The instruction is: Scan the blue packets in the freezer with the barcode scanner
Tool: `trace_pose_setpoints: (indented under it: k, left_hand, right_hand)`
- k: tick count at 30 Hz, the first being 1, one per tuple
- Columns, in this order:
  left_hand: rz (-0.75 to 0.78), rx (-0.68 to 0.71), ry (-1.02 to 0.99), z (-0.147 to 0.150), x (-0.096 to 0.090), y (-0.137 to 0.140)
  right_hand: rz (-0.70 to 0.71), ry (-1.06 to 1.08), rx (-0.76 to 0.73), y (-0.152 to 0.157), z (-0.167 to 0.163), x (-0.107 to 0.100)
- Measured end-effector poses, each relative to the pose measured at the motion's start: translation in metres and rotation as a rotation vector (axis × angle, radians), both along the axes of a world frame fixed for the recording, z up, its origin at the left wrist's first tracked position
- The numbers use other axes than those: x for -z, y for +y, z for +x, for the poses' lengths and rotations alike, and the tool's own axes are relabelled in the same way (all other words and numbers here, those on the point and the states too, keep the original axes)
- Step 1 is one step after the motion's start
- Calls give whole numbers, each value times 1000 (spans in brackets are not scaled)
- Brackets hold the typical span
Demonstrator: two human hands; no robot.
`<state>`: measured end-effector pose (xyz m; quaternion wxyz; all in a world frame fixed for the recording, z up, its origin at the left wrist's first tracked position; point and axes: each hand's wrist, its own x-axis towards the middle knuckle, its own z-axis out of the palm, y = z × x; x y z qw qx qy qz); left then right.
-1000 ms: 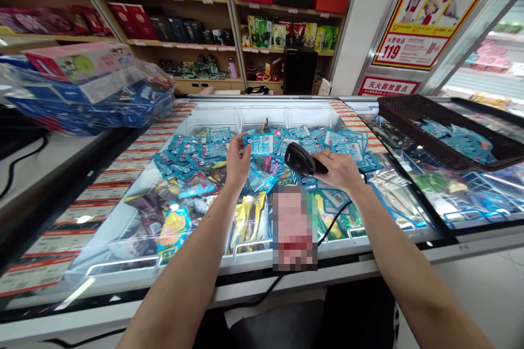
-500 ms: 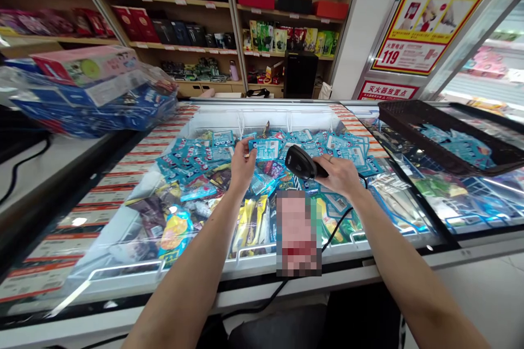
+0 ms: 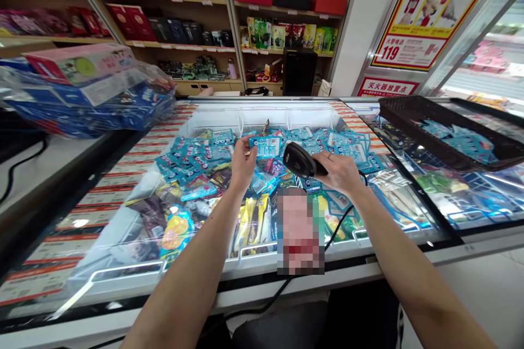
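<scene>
My left hand (image 3: 244,161) pinches the left edge of a small blue packet (image 3: 267,146), its printed side with a barcode turned up. My right hand (image 3: 338,172) is wrapped round the handle of a black barcode scanner (image 3: 300,160). The scanner's head points left towards the packet, a short gap apart. Many like blue packets (image 3: 192,155) lie spread over the glass top of a chest freezer, around both hands. A black cable (image 3: 339,223) runs from the scanner down across the freezer's front edge.
Plastic-wrapped boxes (image 3: 85,90) are stacked at the left. A dark brown basket (image 3: 434,133) with more blue packets stands at the right. A pixelated pinkish item (image 3: 298,229) lies near the front edge. Shelves (image 3: 164,43) with goods stand behind the freezer.
The view has shifted very slightly. Both hands, the packet and the scanner stay almost where they were, with the scanner perhaps a touch further left.
</scene>
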<state>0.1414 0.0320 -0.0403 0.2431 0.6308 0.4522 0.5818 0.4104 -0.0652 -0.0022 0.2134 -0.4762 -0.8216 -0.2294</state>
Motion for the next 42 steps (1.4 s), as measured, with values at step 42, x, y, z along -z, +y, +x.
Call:
trace_pose_setpoints:
  k: [42]
  left_hand:
    - [57,-372,737,-1,2,-12]
  right_hand:
    - [-54,48,131,7,22,8]
